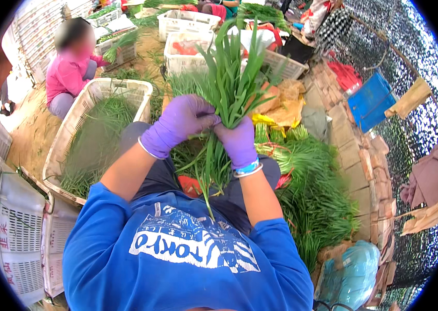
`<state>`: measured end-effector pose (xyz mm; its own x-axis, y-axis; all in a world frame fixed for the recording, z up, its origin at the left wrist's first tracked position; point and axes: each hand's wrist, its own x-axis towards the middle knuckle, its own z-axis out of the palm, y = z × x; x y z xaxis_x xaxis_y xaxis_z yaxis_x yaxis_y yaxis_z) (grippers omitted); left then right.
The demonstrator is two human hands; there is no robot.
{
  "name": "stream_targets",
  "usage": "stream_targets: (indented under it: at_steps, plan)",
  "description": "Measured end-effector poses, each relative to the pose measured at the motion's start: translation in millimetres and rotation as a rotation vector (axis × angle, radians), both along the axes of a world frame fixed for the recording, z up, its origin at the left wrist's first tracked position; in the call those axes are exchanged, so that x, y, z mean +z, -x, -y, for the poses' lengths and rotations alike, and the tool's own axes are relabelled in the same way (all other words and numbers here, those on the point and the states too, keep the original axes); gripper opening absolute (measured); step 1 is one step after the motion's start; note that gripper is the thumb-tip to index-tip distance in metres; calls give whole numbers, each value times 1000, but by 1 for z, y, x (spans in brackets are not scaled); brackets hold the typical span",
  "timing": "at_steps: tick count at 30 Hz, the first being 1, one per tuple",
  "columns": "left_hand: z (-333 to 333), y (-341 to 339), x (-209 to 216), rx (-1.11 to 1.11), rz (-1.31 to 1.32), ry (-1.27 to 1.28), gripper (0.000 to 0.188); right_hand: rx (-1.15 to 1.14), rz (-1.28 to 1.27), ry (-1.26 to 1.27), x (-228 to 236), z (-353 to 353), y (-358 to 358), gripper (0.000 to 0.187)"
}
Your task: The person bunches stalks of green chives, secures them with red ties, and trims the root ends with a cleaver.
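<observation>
A bunch of garlic chives (233, 83) stands upright in front of me, its long flat green leaves fanning out at the top. My right hand (238, 141), in a purple glove, is closed around its lower part. My left hand (180, 123), gloved alike, has its fingers bent and pinched against the bunch's left side; exactly which leaves they grip is partly hidden. Loose chive leaves (214, 160) hang below the hands over my lap. On the right lies a big pile of chives (315, 192), with tied bundles (278, 136) at its far end.
A white plastic crate (55, 147) with loose green trimmings stands on my left. More white crates (185, 23) are farther ahead. A person in pink (66, 75) squats at the far left, holding greens. A brick edge (351, 150) and a blue plastic bin (372, 101) line the right.
</observation>
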<state>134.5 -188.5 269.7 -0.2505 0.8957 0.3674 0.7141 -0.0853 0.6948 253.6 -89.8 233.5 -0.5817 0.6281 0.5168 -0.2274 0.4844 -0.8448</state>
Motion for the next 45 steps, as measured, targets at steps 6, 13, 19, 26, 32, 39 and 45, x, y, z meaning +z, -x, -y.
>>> stream_targets:
  at_steps: [6, 13, 19, 26, 32, 39, 45]
  plan:
    - [8, -4, -4, 108, -402, -109, 22, 38, 117, 2, 0, 3, 0, 30]
    - [28, 2, 14, -22, -443, -29, 23, 199, 284, -47, 5, 7, -5, 42]
    - [26, 11, -10, -45, -210, -152, 18, 280, 293, 47, 0, 10, -3, 40]
    - [46, 8, 1, -164, 773, -39, 14, 208, 213, 41, 4, 15, -6, 32]
    - [56, 45, 8, -1170, 638, -313, 17, 155, 151, 135, 8, 8, -4, 34]
    - [48, 25, 12, 121, 345, -66, 25, 203, 162, 190, 6, 6, -4, 36]
    - [30, 5, -6, -104, 431, -111, 23, 196, 142, 59, -2, 22, 9, 35]
